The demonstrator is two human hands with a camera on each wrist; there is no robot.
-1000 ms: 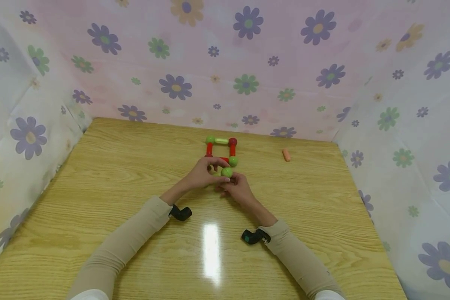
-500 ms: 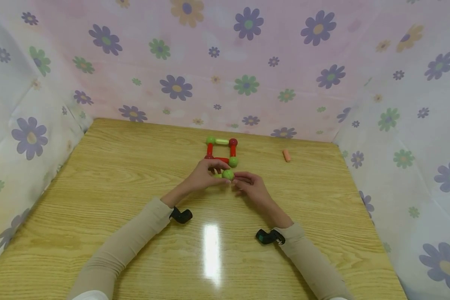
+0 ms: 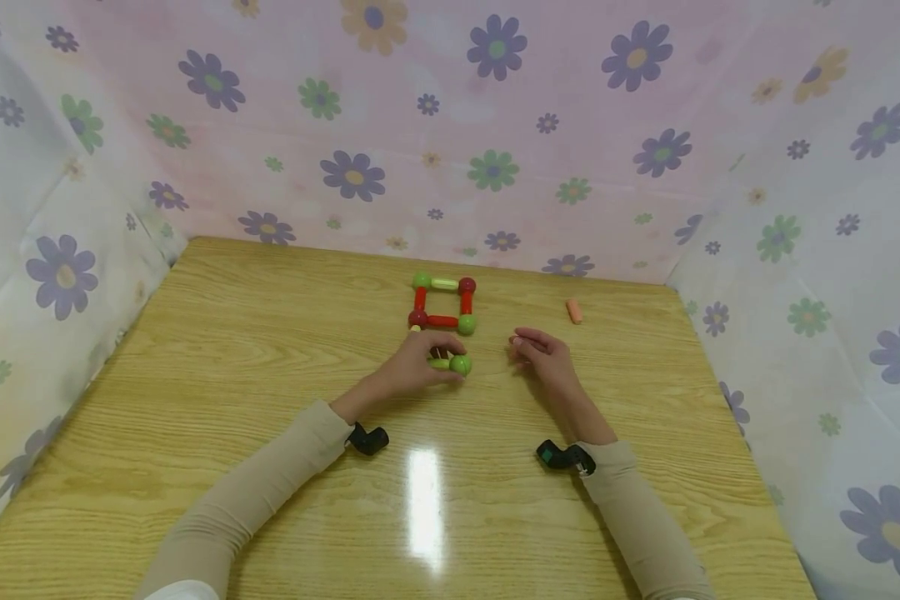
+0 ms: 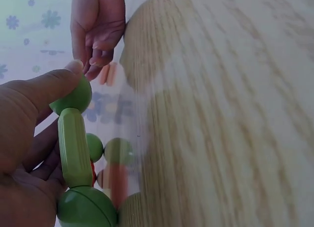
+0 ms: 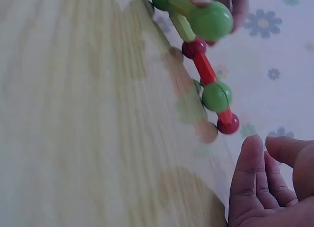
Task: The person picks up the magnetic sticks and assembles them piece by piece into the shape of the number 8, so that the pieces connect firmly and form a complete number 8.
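Observation:
My left hand (image 3: 412, 367) pinches a green ball (image 3: 461, 365) between thumb and fingers. From that ball a light green ridged rod (image 4: 73, 148) runs to a second green ball (image 4: 88, 207), under the palm and hidden in the head view. Another light green rod (image 5: 181, 26) links that second ball to a dark red ball (image 3: 417, 318), a corner of a square of rods and balls (image 3: 442, 322). To the right, my right hand (image 3: 551, 364) hovers apart from the pieces. Its thumb and fingers come close together with nothing visible between them in the right wrist view.
A loose orange rod (image 3: 573, 311) lies at the back right of the wooden table (image 3: 270, 325). Flower-printed cloth (image 3: 420, 133) closes off the back and both sides. Each wrist carries a black camera mount (image 3: 367, 439).
My right hand has drawn away from the green ball to the right. The left hand has shifted slightly right and nearer to me with the ball, uncovering the square's dark red corner.

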